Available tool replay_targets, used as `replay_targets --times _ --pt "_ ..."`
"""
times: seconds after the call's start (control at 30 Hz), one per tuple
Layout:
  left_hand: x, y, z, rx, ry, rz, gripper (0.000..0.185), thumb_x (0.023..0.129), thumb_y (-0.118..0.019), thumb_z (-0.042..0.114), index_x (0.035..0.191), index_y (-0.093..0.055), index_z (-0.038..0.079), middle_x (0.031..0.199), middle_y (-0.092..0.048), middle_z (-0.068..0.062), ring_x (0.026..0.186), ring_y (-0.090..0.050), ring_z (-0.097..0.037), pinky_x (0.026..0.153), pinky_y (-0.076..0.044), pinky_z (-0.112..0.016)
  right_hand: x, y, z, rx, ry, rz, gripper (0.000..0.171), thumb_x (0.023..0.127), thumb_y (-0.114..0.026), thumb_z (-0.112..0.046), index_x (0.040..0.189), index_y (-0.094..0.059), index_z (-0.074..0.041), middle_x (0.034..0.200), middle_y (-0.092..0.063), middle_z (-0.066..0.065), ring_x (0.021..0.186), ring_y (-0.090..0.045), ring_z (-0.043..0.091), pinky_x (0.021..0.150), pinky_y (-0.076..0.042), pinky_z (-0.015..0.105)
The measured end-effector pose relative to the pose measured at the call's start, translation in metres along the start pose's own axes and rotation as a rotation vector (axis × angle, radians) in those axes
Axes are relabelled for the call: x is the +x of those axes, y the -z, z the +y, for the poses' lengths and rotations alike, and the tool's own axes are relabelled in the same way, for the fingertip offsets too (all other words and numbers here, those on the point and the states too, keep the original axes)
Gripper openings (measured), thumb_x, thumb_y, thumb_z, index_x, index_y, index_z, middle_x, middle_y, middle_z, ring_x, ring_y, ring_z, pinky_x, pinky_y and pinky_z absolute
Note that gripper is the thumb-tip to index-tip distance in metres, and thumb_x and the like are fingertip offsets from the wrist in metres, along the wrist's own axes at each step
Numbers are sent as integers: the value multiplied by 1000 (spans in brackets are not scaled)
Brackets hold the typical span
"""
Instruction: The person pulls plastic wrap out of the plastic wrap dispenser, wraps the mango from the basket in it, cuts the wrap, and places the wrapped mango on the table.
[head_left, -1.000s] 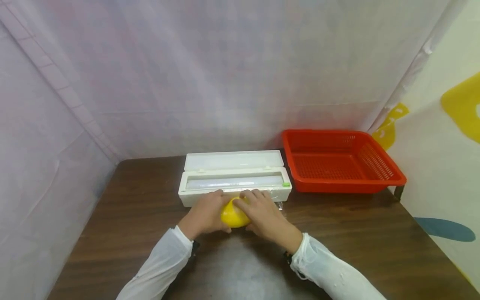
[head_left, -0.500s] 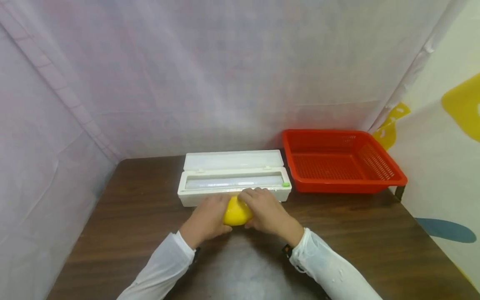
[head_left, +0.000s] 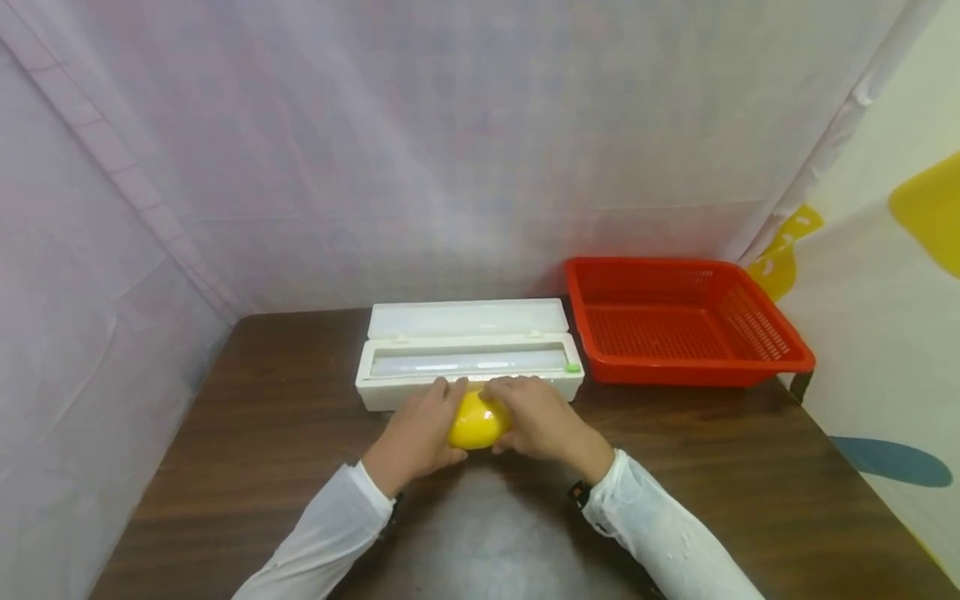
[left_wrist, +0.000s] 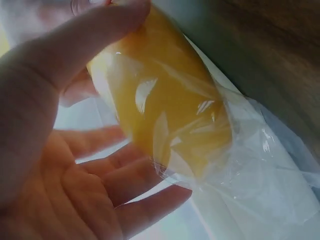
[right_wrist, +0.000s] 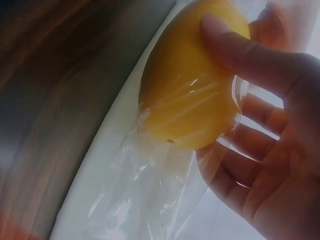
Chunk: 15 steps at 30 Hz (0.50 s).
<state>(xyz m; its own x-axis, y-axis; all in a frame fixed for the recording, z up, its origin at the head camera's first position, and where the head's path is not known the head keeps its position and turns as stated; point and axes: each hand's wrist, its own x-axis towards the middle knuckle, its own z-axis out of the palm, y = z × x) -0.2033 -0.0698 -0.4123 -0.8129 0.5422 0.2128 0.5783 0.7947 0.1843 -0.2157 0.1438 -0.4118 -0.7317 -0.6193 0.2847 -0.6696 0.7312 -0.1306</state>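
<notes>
I see both hands cupping a yellow lemon (head_left: 476, 421) just in front of the open white wrap dispenser (head_left: 468, 354) on the dark table (head_left: 262, 433). My left hand (head_left: 417, 433) and right hand (head_left: 542, 423) curl round it, thumbs on top, clear film (right_wrist: 150, 200) clinging over the fruit. A red basket (head_left: 682, 321) sits to the right.

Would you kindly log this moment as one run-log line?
left hand: holds lemon | right hand: holds lemon | cling film: partly around lemon | dispenser: open
</notes>
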Motion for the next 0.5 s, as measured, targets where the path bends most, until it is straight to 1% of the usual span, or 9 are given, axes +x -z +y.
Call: replay_targets --times 0.1,0.2,0.27,0.37,0.5 --pt "1 1 1 11 -33 37 92 65 -96 33 138 -47 2 104 -62 -15 83 -61 -27 78 -57 -43 1 1 4 40 -25 -17 68 61 -98 -33 120 -68 -15 113 -73 -4 95 -67 16 91 -56 37" --pt "2 3 2 34 -56 53 80 66 -95 34 128 -55 3 107 -67 -15 90 -63 -29 85 -54 -45 2 3 7 76 -49 -30 68 62 -97 -32 122 -69 -15 114 -73 -5 96 -67 14 92 -55 36" --pt "1 4 2 53 -50 44 74 67 -94 37 124 -59 5 110 -67 -14 95 -61 -29 87 -52 -46 2 3 8 97 -59 -41 68 62 -97 -32 122 -70 -17 113 -74 -6 95 -66 13 91 -55 35" --pt "1 4 4 86 -24 33 77 62 -95 44 120 -62 6 111 -64 -13 98 -55 -30 85 -48 -46 2 2 9 129 -65 -50 66 62 -97 -32 121 -71 -20 110 -74 -8 92 -64 11 89 -54 35" --pt "2 1 5 110 -6 36 83 55 -97 48 117 -63 6 107 -55 -11 94 -48 -28 78 -44 -41 2 2 10 146 -72 -64 66 63 -97 -32 124 -71 -25 110 -74 -10 91 -63 10 87 -53 33"
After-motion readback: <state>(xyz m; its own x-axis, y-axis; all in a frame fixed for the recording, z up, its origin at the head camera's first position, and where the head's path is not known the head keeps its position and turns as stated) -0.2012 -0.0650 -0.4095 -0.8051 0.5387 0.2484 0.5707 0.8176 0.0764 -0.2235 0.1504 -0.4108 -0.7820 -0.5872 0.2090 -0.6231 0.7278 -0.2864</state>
